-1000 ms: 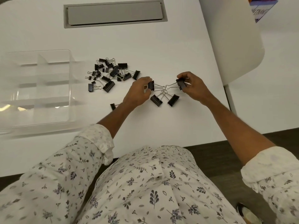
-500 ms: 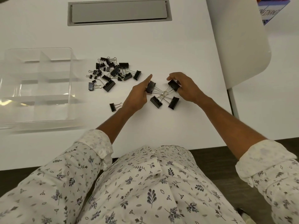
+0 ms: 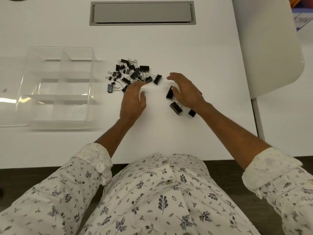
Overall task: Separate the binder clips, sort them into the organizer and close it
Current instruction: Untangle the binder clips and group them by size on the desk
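A heap of black binder clips (image 3: 133, 73) lies on the white table (image 3: 169, 48), right of the clear plastic organizer (image 3: 55, 83), whose compartments hold nothing. My left hand (image 3: 133, 100) lies flat and open, its fingertips at the heap's near edge. My right hand (image 3: 185, 92) hovers open with spread fingers over a small group of larger clips. One large clip (image 3: 169, 92) touches its thumb, another large clip (image 3: 176, 108) lies below it, and a third clip (image 3: 191, 113) sits by the wrist. The palm hides anything under it.
The organizer's clear lid (image 3: 10, 92) lies open to the left. A grey cable hatch (image 3: 142, 12) is set into the table at the back. A white chair back (image 3: 267, 48) stands at the right edge. The table's front edge runs just before my torso.
Both hands have let go of the linked clips, which now lie apart. My left hand has slid left to the heap. My right hand has opened above the large clips.
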Tool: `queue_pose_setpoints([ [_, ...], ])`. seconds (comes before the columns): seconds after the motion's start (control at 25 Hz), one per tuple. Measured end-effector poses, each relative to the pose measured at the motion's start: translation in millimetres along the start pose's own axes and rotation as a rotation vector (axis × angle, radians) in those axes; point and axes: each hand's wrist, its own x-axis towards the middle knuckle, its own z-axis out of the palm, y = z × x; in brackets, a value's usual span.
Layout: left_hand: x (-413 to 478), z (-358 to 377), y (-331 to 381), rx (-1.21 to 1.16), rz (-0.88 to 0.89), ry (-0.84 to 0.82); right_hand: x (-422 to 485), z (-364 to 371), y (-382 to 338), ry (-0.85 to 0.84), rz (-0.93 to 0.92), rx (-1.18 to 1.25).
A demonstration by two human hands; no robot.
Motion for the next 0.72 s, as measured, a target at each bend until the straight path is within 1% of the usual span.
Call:
queue_pose_setpoints([
  [0.08,1,-13,-17,0.060,-0.050,0.030,13,12,-16,-0.094,0.011,-0.069],
  [0.12,0,-18,-25,0.087,-0.078,0.018,19,18,-22,-0.121,0.017,-0.098],
  [0.28,-5,-37,-37,0.132,-0.158,-0.031,31,43,-45,-0.171,0.030,-0.159],
  [0.44,-3,-51,-37,0.167,-0.208,-0.039,34,60,-67,-0.189,0.012,-0.116],
  [0.48,-4,-52,-38,0.159,-0.216,-0.040,34,62,-71,-0.187,0.003,-0.090],
  [0.56,-6,-55,-38,0.104,-0.209,0.008,34,65,-76,-0.156,-0.011,-0.025],
  [0.64,-7,-56,-40,0.000,-0.187,0.085,30,65,-79,-0.090,-0.031,0.036],
  [0.72,-6,-55,-41,-0.125,-0.161,0.112,25,66,-82,0.007,-0.061,0.099],
])
